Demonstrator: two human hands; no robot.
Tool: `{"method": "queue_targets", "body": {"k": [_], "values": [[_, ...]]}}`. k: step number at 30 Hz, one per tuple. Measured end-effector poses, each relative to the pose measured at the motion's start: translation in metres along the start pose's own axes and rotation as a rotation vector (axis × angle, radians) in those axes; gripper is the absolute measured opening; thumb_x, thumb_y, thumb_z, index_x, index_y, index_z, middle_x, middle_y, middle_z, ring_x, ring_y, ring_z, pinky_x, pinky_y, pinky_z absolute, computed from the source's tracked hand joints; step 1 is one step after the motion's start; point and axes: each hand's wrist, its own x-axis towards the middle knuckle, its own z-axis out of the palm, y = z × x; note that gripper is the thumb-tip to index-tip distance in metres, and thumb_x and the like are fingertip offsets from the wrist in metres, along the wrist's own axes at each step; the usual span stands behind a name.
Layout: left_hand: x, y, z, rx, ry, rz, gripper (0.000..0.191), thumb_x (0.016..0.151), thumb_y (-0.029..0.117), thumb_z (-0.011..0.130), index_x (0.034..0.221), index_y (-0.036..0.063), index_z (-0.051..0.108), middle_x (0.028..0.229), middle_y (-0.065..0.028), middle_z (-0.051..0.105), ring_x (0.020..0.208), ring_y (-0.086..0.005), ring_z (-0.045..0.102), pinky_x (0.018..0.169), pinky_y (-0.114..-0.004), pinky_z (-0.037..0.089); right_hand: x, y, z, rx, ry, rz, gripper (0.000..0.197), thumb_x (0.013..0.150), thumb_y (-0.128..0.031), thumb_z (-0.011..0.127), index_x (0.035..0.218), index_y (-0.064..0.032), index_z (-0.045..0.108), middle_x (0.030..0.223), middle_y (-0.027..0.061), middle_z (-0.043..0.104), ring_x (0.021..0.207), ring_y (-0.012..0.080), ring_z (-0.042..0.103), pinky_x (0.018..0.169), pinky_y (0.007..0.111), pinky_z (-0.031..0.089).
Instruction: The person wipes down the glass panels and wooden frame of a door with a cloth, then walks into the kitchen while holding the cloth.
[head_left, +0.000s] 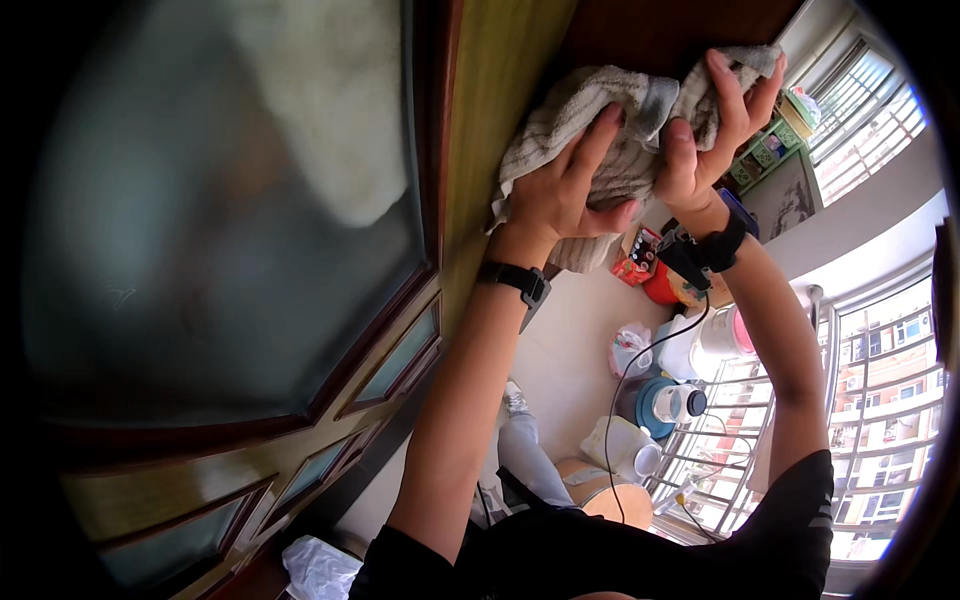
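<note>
Both hands are raised on a grey striped towel (634, 161), bunched against dark brown wood (667, 30) at the top of the view. My left hand (559, 184) grips the towel's left part, thumb and fingers spread over its folds, close to the yellowish wooden frame of a door (480, 150). Held by my right hand (709, 142) is the towel's upper right part, pinched between thumb and fingers. Some fingers of each hand are hidden by cloth. To the left is the door's large frosted glass panel (247, 300), framed in dark red-brown trim.
Below, along a window with metal bars (870, 420), stand a round wooden stool or drum (611, 495), plastic containers (619, 442), a tied plastic bag (630, 349) and a red box with bottles (637, 255). A black cable (619, 390) hangs from my right wrist. A green shelf (765, 154) is further off.
</note>
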Motion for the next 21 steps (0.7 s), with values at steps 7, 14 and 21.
{"method": "queue_targets", "body": {"k": [7,14,21], "values": [[-0.02,-0.007,-0.001,0.057,-0.006,0.042,0.091,0.076,0.065,0.064,0.135,-0.0018,0.046,0.129,-0.0239,0.054,0.12,-0.041,0.054,0.099,-0.049,0.045,-0.018,-0.01,0.001,-0.008,-0.019,0.053,0.054,0.085,-0.033,0.054,0.127,0.0,0.058,0.153,0.032,0.015,0.143,0.0441,0.017,0.116,0.05,0.012],[-0.037,-0.01,0.005,0.061,0.01,-0.026,0.085,0.074,0.069,0.061,0.131,0.0061,0.054,0.129,-0.0197,0.057,0.118,-0.0387,0.056,0.1,-0.048,0.046,-0.032,-0.013,0.001,-0.002,-0.031,0.077,0.055,0.084,-0.031,0.055,0.129,-0.0006,0.056,0.154,0.0317,0.013,0.143,0.044,0.016,0.116,0.05,0.012],[-0.06,-0.007,-0.003,0.075,-0.174,-0.206,0.084,0.072,0.071,0.063,0.125,0.0057,0.058,0.123,-0.0205,0.06,0.107,-0.0354,0.063,0.091,-0.044,0.052,-0.04,-0.023,0.004,-0.014,-0.097,0.075,0.055,0.085,-0.032,0.054,0.131,-0.0014,0.053,0.154,0.031,0.012,0.141,0.0444,0.017,0.115,0.051,0.013]]}}
